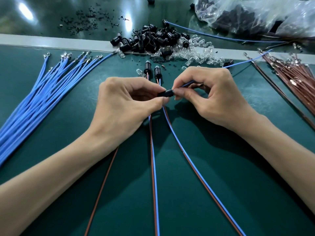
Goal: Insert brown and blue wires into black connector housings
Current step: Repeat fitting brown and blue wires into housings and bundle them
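My left hand (126, 103) pinches a black connector housing (165, 93) above the green mat. My right hand (213, 96) pinches a blue wire (187, 84) right at the housing's right end; the wire runs away to the right behind my fingers. A brown wire (102, 188) trails out from under my left wrist toward me. Beyond my hands lie two finished housings (151, 69), each with a blue and brown wire pair (154, 167) running down the mat toward me.
A fan of loose blue wires (42, 92) lies at the left, a bundle of brown wires (293, 77) at the right. A heap of black housings (150, 40) and clear bulbs (196, 51) sits behind, with a plastic bag (255, 14) of parts at the far right.
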The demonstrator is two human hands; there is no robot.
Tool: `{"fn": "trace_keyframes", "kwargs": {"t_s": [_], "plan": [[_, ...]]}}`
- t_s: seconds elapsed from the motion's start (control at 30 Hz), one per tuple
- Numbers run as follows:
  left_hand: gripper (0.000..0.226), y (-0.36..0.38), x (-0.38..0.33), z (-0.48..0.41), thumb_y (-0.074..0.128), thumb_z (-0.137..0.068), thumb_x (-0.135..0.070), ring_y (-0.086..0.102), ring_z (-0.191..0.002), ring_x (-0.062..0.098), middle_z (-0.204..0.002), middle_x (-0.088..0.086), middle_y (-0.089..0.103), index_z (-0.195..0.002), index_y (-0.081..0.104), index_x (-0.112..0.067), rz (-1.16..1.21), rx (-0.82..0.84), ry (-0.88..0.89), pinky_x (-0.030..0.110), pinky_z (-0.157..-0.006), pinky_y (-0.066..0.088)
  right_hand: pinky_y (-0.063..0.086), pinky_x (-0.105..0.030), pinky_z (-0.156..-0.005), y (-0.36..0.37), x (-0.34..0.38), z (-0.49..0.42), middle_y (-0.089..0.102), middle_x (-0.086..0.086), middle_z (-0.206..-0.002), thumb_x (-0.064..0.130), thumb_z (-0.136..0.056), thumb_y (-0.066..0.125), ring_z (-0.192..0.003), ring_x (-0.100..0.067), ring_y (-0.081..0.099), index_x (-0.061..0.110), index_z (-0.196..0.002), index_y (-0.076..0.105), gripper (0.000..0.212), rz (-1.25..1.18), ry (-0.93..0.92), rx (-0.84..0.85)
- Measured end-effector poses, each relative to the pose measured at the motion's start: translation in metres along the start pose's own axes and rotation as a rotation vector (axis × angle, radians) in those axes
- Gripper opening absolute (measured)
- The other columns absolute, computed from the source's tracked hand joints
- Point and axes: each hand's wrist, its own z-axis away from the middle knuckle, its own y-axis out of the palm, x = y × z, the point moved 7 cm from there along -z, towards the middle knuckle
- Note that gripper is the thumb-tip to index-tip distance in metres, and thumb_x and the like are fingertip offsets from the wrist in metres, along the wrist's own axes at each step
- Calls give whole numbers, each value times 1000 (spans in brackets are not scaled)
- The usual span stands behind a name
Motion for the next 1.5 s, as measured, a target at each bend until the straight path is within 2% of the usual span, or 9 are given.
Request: {"fn": "trace_keyframes", "kwargs": {"t_s": [0.4,0.5,0.67,0.87,1.07,1.17,1.23,1.37,1.5], "plan": [[16,3,-2,0,81,-71,-11,65,-64,-2,-77,-10,73,-80,74,-21,43,0,-10,10,-62,48,40,-11,-58,0,-13,0,58,18,-61,9,-85,67,-55,1,52,17,-82,65,9,-150,141,-24],[19,1,-2,-1,81,-70,-13,67,-68,-4,-81,-16,72,-83,72,-22,73,-28,-11,8,-67,49,40,-19,-54,-5,-16,0,61,12,-65,12,-87,64,-55,-4,49,20,-81,63,10,-193,175,-63],[10,0,-2,-1,79,-74,-17,65,-63,-1,-72,-13,73,-80,73,-22,51,-65,-13,11,-66,50,41,-17,-56,-11,-17,1,61,7,-66,11,-88,62,-55,0,48,24,-79,61,16,-250,200,-97],[18,2,-2,-1,82,-69,-15,66,-65,0,-80,-11,73,-82,71,-21,103,-54,-25,13,-67,52,37,-37,-52,-9,-13,1,60,0,-65,14,-88,63,-53,-28,45,18,-80,64,9,-193,183,-70],[20,1,-4,1,82,-70,-15,67,-63,6,-78,-8,74,-82,71,-26,94,-52,2,20,-62,55,41,-37,-51,-7,-8,3,63,-4,-65,13,-88,63,-51,-25,52,13,-83,66,6,-175,154,-66],[19,0,-3,1,81,-73,-12,71,-70,18,-80,-6,75,-85,72,-26,90,-52,6,30,-70,59,43,-21,-51,-7,-9,4,63,-1,-67,11,-88,64,-50,-9,55,13,-83,65,6,-213,161,-70],[20,0,-4,1,80,-74,-9,71,-69,13,-80,-6,74,-85,73,-24,94,-56,16,25,-70,59,44,-15,-55,-6,-9,3,64,0,-69,10,-88,64,-52,-4,57,15,-84,64,7,-244,165,-82],[21,-2,-4,0,79,-74,-5,66,-66,3,-80,-4,74,-82,72,-24,116,-60,22,16,-67,54,50,-23,-57,-9,-10,2,65,5,-72,7,-88,64,-55,-3,60,17,-85,63,10,-245,167,-115],[22,-1,-5,0,80,-73,-6,64,-63,-1,-78,-6,73,-81,71,-25,123,-45,41,12,-64,50,49,-16,-57,-7,-10,2,64,5,-71,6,-89,62,-55,-4,62,13,-86,62,8,-245,170,-97]]}}
